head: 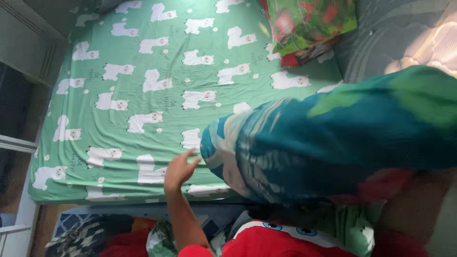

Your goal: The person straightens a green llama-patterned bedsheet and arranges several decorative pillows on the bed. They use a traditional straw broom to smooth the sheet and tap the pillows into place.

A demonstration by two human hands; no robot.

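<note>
Hands: left (180, 167) unclenched at teal pillow (328, 143) edge, right unseen; green sheet (143, 71) beyond.

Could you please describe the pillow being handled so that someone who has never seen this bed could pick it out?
Start at the mattress in the green sheet printed with white animals. At its near edge, beside the left hand, lies a long blurred pillow in a teal, white and green case. The other pillow, floral red and green, sits at the far edge.

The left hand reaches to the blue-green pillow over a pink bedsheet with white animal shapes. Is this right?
Not quite. The head view shows the bedsheet is green, not pink, with white animal shapes. The left hand does reach to the blue-green pillow.
</note>
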